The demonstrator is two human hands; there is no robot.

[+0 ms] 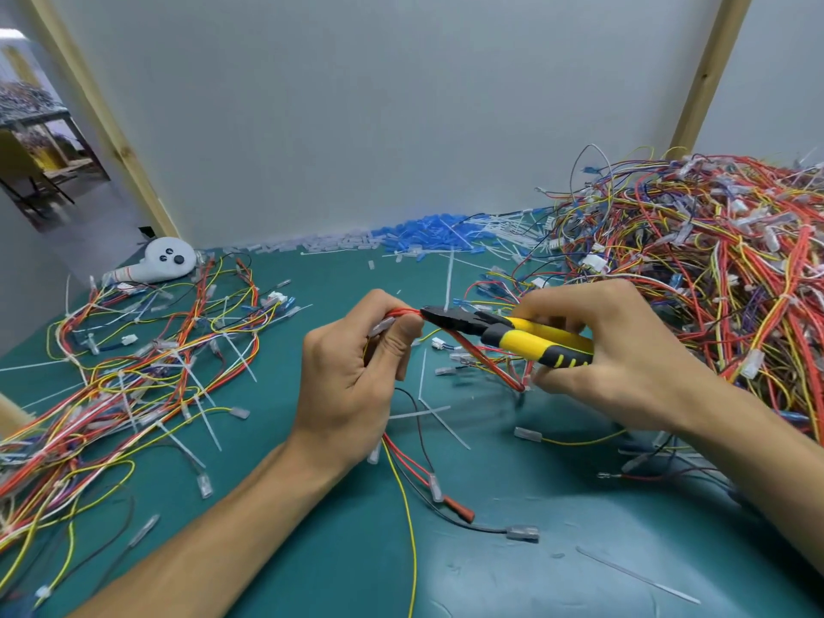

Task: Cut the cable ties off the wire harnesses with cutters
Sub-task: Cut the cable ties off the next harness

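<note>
A cut is in hand: one wire harness is held up over the table, its red wires pinched between the thumb and curled fingers of the left hand. One pair of yellow-handled cutters is gripped in the right hand, fingers wrapped round both handles. The jaws are set against the red wires right at the left thumb and look nearly shut. The tie itself cannot be made out there.

It is judged that the next move calls for a firm squeeze with only the tie between the blades, so that no insulation is nicked, and then for the tie to be pulled free.

Counted: two hands, one pair of cutters, one harness in hand. Two lots of harnesses are seen, a tall heap at the right and a flatter spread at the left; neither can be counted through. Loose white ties are scattered over the table, well over a dozen
</note>
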